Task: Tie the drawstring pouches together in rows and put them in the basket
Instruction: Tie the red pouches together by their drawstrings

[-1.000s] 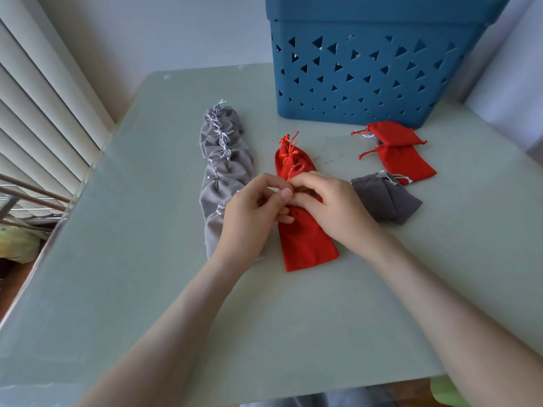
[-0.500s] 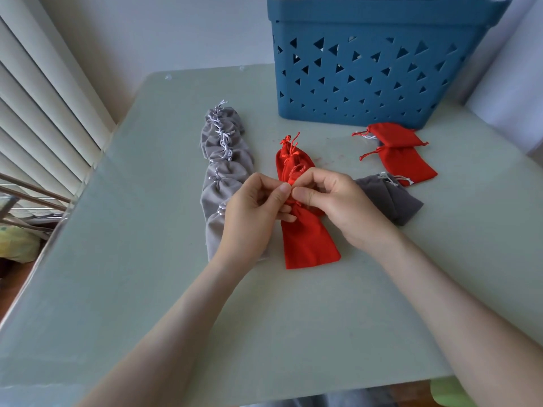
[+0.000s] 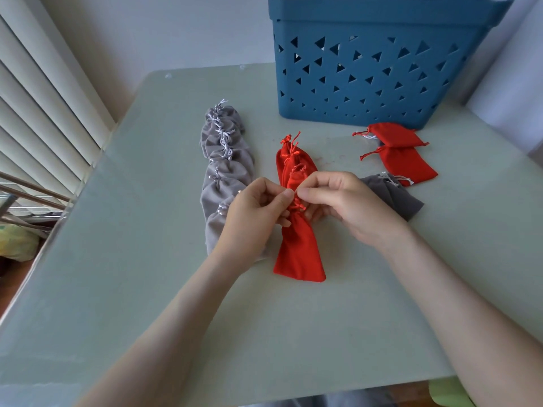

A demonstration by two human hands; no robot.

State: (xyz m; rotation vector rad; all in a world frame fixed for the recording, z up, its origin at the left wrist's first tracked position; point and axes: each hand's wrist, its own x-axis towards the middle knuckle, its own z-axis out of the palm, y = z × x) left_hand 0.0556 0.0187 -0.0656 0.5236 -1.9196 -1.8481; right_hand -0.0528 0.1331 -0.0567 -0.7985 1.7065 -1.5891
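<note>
Centrally, my left hand and right hand each pinch the red drawstring between thumb and forefinger, just above the gathered neck of the nearest red pouch. That pouch lies flat on the table, beside the grey row and well short of the basket.

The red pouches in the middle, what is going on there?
A person is tying red drawstring pouches into a row: the left hand and right hand pinch the red cords. A tied row of grey pouches lies to its left. Two loose red pouches and a dark grey pouch lie near the blue basket.
</note>
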